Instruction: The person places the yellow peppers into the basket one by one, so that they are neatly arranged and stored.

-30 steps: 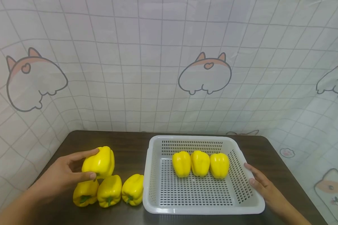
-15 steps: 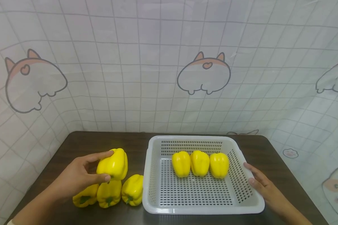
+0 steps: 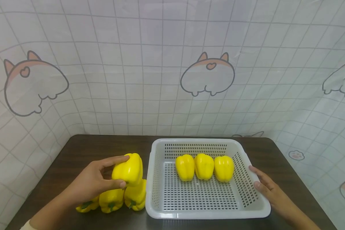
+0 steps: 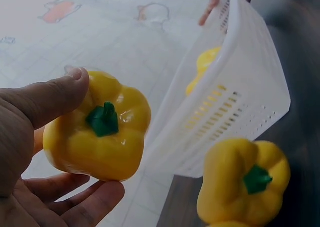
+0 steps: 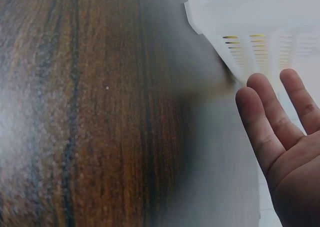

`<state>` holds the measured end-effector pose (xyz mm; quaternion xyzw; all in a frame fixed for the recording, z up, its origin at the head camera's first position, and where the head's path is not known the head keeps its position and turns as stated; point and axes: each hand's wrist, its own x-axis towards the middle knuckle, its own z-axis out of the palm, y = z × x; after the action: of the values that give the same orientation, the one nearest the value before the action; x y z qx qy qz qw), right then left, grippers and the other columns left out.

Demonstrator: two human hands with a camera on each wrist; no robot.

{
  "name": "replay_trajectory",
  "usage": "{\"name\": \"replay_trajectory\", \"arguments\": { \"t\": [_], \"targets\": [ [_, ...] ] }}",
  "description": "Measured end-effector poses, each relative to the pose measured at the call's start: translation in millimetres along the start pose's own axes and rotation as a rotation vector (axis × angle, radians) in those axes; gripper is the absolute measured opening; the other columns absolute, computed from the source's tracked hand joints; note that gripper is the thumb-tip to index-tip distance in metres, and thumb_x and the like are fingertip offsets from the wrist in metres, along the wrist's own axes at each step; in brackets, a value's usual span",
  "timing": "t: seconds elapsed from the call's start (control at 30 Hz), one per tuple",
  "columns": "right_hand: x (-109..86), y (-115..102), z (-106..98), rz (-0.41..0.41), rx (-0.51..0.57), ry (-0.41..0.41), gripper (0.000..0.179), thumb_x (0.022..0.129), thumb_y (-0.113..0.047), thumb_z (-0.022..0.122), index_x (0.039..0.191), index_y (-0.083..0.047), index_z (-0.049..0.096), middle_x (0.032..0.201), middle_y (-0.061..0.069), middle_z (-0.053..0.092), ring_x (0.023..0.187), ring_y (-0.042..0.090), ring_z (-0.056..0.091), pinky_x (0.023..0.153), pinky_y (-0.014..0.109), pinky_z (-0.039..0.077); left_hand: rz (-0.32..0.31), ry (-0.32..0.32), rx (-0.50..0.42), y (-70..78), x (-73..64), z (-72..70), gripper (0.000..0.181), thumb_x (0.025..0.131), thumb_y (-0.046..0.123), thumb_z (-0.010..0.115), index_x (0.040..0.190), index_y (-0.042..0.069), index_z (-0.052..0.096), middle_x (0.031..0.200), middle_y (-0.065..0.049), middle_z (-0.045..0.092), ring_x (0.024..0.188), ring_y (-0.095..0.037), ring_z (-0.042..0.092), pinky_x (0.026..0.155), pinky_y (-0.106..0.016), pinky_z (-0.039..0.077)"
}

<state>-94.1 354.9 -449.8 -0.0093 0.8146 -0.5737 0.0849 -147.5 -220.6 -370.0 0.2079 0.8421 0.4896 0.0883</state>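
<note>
My left hand grips a yellow bell pepper between thumb and fingers, raised over the row of peppers on the table. In the left wrist view, the green stem of this held pepper faces the camera. Beneath it are three more yellow peppers, partly covered, including one close by the basket. A white perforated basket stands to the right, with three yellow peppers side by side in its far half. My right hand touches the basket's right rim; its fingers look straight and spread in the right wrist view.
The dark wood-grain table carries everything. Behind and beside it hangs a white grid-patterned sheet with cartoon dog prints. The basket's left wall rises right beside the nearest loose pepper.
My left hand has moved right with the held pepper, from above the leftmost loose pepper to above the one nearest the basket. The right hand and basket stay in place.
</note>
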Motion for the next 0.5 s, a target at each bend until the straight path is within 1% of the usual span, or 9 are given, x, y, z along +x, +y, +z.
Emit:
{"name": "replay_trajectory", "arguments": {
  "t": [0.17,0.3,0.37,0.5],
  "targets": [
    [1.7,-2,-1,0.024,-0.020,-0.004,0.065,0.110,-0.026,0.046,0.165,-0.019,0.012,0.160,0.035,0.015,0.103,0.036,0.071,0.073,0.048,0.062,0.022,-0.026,-0.031,7.6,4.9,9.7,0.071,0.081,0.035,0.088,0.145,0.023,0.059,0.154,-0.009,0.048,0.134,-0.040,0.051,0.097,-0.038,0.055],
    [3.2,-2,-4,0.039,-0.043,-0.014,0.066,0.110,-0.028,0.047,0.165,-0.019,0.013,0.162,0.035,0.012,0.106,0.039,0.069,0.074,0.047,0.062,0.032,-0.044,-0.012,13.3,7.5,15.9,0.071,0.081,0.037,0.088,0.144,0.025,0.059,0.153,-0.006,0.049,0.135,-0.038,0.051,0.100,-0.039,0.053],
    [3.0,-3,-7,0.037,-0.050,-0.021,0.065,0.109,-0.028,0.047,0.165,-0.020,0.014,0.162,0.035,0.012,0.107,0.039,0.069,0.074,0.046,0.062,0.033,-0.054,-0.009,15.9,8.8,18.5,0.071,0.081,0.038,0.088,0.144,0.026,0.059,0.153,-0.006,0.050,0.134,-0.037,0.052,0.098,-0.038,0.054],
    [1.1,-3,-10,0.028,-0.032,-0.048,0.063,0.109,-0.028,0.045,0.165,-0.021,0.017,0.161,0.037,0.014,0.106,0.035,0.070,0.076,0.046,0.062,0.040,-0.085,-0.051,20.0,11.7,23.4,0.071,0.081,0.035,0.089,0.144,0.024,0.059,0.152,-0.009,0.051,0.131,-0.037,0.055,0.093,-0.033,0.057]
  ]
}}
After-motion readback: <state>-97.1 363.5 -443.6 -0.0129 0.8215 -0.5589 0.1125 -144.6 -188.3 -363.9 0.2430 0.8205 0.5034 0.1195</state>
